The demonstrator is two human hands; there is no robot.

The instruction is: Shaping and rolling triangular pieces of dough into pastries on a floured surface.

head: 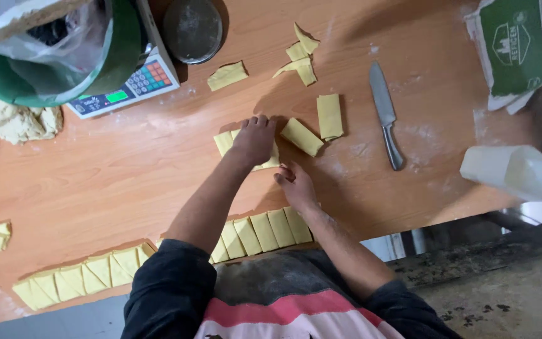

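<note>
Dough piece (265, 162), pale yellow, flat under left hand (254, 139) at mid-table, just left of two loose folded pieces (301, 136) and well left of knife (386, 114). Left fingers spread and pressed down on it, palm covering most; only corners showing, so long axis hard to read, seemingly running left to right across table (127, 169). Right hand (296, 183) just below the piece, fingers curled loosely, tips at its near edge, gripping nothing visible. Judged soft, light, pliable, likely a little tacky where unfloured; easily stretched or torn, so best lifted by an edge or corner with flat fingertips, not pinched hard. Row of folded pieces (265, 230) along near table edge, below the hands. Scale (130, 88) and green bowl (64, 56) far upper left of knife; flour bag (515, 50) upper right.
</note>
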